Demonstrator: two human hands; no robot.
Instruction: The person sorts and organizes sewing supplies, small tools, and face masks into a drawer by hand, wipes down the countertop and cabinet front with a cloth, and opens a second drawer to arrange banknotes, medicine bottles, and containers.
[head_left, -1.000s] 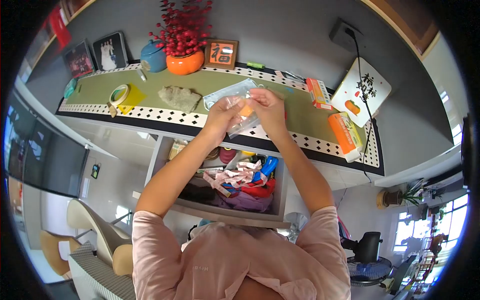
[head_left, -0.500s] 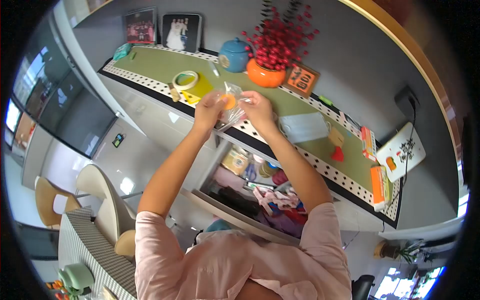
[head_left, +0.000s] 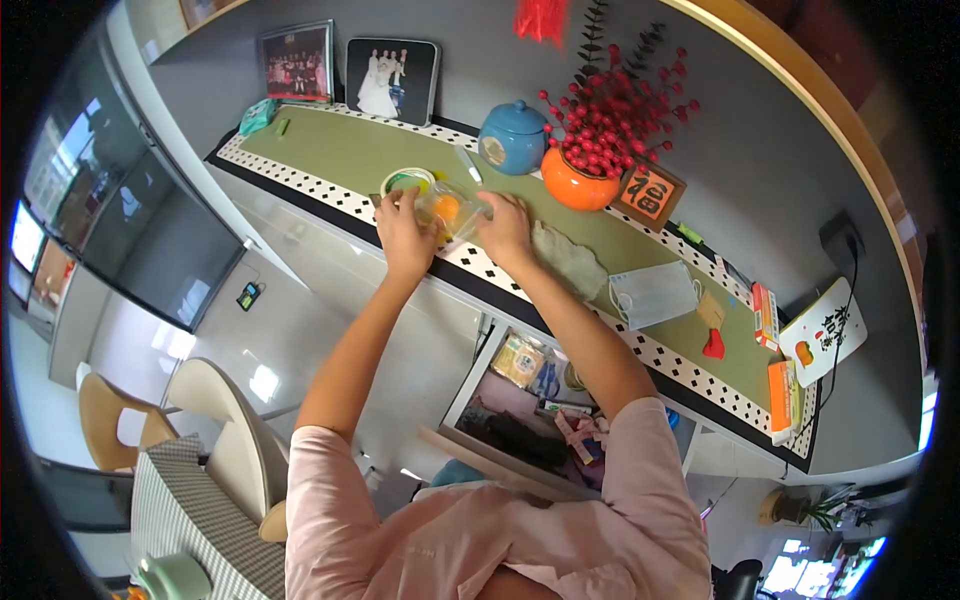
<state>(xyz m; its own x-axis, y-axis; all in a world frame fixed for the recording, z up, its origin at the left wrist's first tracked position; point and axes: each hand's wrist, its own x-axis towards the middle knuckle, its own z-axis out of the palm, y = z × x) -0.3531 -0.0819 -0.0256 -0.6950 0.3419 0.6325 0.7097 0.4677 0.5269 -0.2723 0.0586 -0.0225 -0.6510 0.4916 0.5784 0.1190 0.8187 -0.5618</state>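
A clear plastic bag (head_left: 468, 222) with a round orange piece (head_left: 446, 207) inside is low over the front of the desk, between my two hands. My left hand (head_left: 404, 238) has its fingers curled at the bag's left side, close to a tape roll (head_left: 408, 177) behind it. The right hand (head_left: 505, 232) grips the bag's right edge with bent fingers. Part of the bag is hidden by my fingers. A pale, wavy-edged piece (head_left: 568, 260) lies just right of my right wrist.
An open drawer (head_left: 470, 405) full of small items juts out below the desk (head_left: 330, 150). A face mask (head_left: 652, 294) lies to the right. Behind stand a blue lidded jar (head_left: 513, 140), an orange vase (head_left: 578, 183) with red berries and a framed sign (head_left: 650, 197).
Both hands have lowered the bag toward the desk and spread slightly apart around it. The view has shifted, and the pale wavy-edged piece now shows beside my right forearm.
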